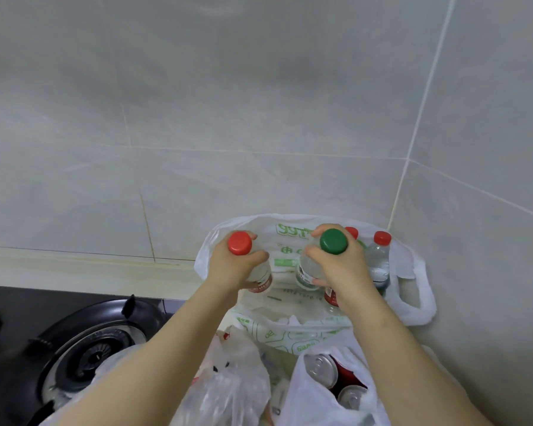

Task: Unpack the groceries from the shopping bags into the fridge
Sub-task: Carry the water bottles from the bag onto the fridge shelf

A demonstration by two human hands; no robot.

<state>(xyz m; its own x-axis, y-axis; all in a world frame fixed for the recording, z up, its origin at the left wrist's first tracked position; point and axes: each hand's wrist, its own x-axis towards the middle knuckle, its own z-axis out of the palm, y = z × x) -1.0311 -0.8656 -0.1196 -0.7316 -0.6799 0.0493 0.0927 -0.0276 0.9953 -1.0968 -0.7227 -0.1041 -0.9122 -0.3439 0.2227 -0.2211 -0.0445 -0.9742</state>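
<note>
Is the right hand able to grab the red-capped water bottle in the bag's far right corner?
Probably not right now. The right hand grips the green-capped bottle, so it's full. The corner bottle stands just beside it in the open bag, uncovered, so a freed hand would likely reach it.

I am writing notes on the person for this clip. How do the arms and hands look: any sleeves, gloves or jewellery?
The left forearm and right forearm are bare; no sleeve shows. The left hand and right hand wear no gloves; no ring, watch or bracelet is visible.
</note>
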